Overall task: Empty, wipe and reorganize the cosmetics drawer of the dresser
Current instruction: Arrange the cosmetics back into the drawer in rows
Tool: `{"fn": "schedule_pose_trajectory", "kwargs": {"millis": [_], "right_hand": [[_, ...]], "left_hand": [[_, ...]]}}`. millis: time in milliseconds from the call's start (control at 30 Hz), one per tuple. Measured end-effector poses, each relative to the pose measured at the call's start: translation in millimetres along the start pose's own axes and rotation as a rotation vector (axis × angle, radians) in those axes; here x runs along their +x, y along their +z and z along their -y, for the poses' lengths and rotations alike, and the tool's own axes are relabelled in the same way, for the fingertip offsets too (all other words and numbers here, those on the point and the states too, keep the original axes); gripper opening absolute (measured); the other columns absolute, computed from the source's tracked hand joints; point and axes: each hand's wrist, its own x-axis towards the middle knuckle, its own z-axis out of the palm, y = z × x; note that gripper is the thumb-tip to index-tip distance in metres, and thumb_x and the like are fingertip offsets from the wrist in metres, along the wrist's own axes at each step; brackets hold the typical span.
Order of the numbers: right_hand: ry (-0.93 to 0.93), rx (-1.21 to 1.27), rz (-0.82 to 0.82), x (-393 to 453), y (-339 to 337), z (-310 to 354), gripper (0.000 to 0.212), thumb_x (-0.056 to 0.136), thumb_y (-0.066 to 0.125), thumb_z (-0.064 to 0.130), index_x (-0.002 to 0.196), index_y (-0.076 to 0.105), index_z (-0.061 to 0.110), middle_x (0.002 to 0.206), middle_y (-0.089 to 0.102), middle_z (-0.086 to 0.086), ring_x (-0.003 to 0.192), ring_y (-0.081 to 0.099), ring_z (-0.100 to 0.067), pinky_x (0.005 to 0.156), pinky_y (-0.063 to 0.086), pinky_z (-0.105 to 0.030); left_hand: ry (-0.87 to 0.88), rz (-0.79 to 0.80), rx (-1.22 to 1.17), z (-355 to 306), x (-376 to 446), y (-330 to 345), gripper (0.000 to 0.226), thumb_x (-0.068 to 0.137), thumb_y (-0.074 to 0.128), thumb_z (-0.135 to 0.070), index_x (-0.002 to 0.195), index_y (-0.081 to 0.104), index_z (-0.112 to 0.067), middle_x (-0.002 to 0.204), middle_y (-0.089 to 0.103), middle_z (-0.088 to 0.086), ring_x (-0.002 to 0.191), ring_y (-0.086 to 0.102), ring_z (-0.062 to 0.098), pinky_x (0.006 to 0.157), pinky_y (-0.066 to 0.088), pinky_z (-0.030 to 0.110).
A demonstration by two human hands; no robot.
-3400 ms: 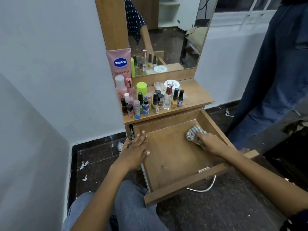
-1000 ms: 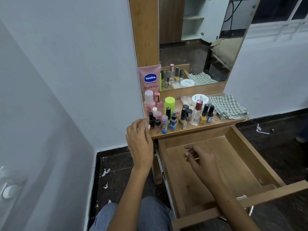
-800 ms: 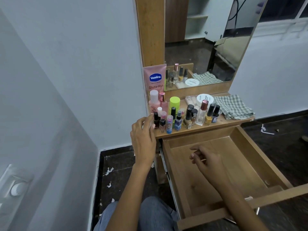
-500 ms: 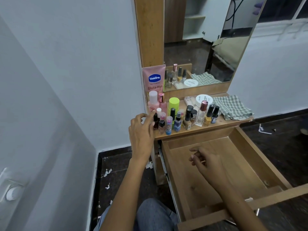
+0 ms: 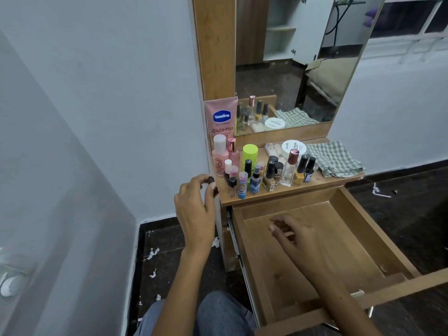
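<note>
Pinched between the thumb and fingertips of your left hand (image 5: 195,209) is a small dark bottle (image 5: 213,187), lifted just off the left end of the dresser shelf (image 5: 339,181). Your right hand (image 5: 294,232) hovers over the drawer (image 5: 254,275), fingers loosely curled and holding nothing.

Judged from the bare drawer floor and the folded checked cloth (image 5: 333,158) set aside on the shelf, emptying and wiping are done; you are at the refill stage. The next move calls for carrying the bottle right and down, over the drawer's left wall, and standing it upright in a back corner.

The remaining cosmetics (image 5: 264,170) stand crowded just right of your grip; a careless return reach could topple them.
</note>
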Motion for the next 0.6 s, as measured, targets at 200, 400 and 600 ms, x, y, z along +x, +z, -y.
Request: {"fn": "schedule_pose_trajectory", "kwargs": {"millis": [200,400,600], "right_hand": [[-0.133,0.104,0.090,3.4,5.3,43.1,0.052,0.077,0.069,0.047,0.123,0.061,0.024,0.113,0.064,0.020,0.101,0.059,0.003,0.082,0.048,-0.011],[-0.061,0.138,0.182,17.4,-7.9,42.5,0.036,0.074,0.080,0.015,0.106,0.067,0.025,0.094,0.069,0.012,0.084,0.065,-0.001,0.064,0.052,-0.015],[0.115,0.054,0.187,37.2,3.2,17.6,0.015,0.073,0.080,0.016,0.081,0.069,0.021,0.082,0.069,0.007,0.074,0.065,-0.001,0.063,0.044,-0.009]], "left_hand": [[0.133,0.268,-0.058,-16.7,-48.5,-9.3,0.019,0.093,0.052,-0.042,0.106,0.061,-0.031,0.101,0.061,-0.020,0.095,0.047,-0.006,0.083,0.031,0.014],[0.126,0.309,-0.170,-22.6,-61.2,0.8,0.016,0.090,0.055,-0.039,0.103,0.064,-0.034,0.099,0.063,-0.025,0.097,0.053,-0.005,0.086,0.028,0.014],[0.064,0.311,-0.175,-9.0,-67.7,6.0,0.030,0.089,0.060,-0.038,0.118,0.064,-0.033,0.107,0.065,-0.023,0.101,0.056,-0.004,0.090,0.041,0.029]]}}
